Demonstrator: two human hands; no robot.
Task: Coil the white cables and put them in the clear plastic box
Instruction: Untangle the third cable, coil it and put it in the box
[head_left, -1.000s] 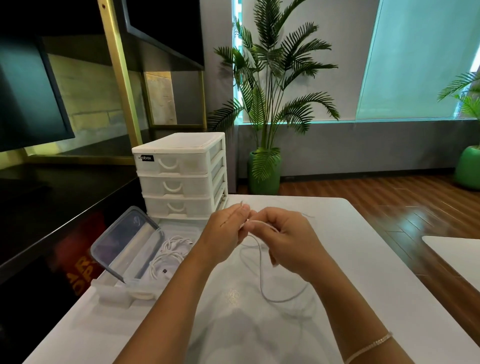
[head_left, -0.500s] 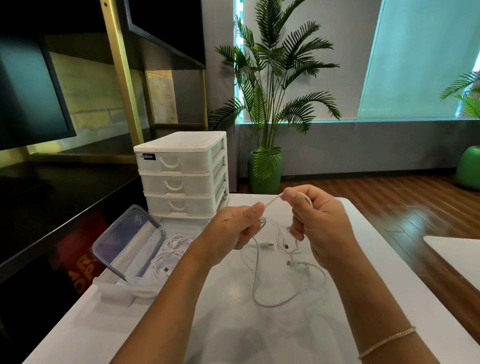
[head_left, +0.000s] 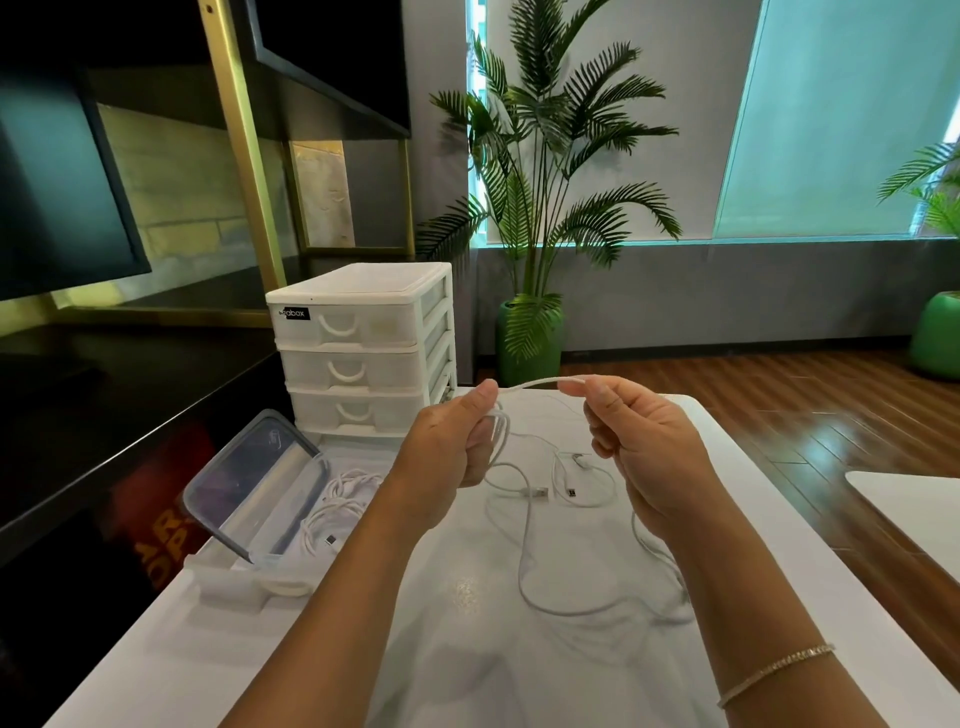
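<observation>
I see my left hand (head_left: 457, 441) gripping the gathered loops while my right hand (head_left: 644, 447) pinches the white cable (head_left: 530, 385) taut between them at frame centre, seemingly to lay another turn.

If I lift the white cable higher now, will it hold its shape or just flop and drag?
Likely floppy: past the short span stretched between the left hand and right hand, the white cable sags in loose loops onto the table. Probably light, since fingertip pinches carry it. Its dangling plugs may swing and snag the other loops.
</observation>
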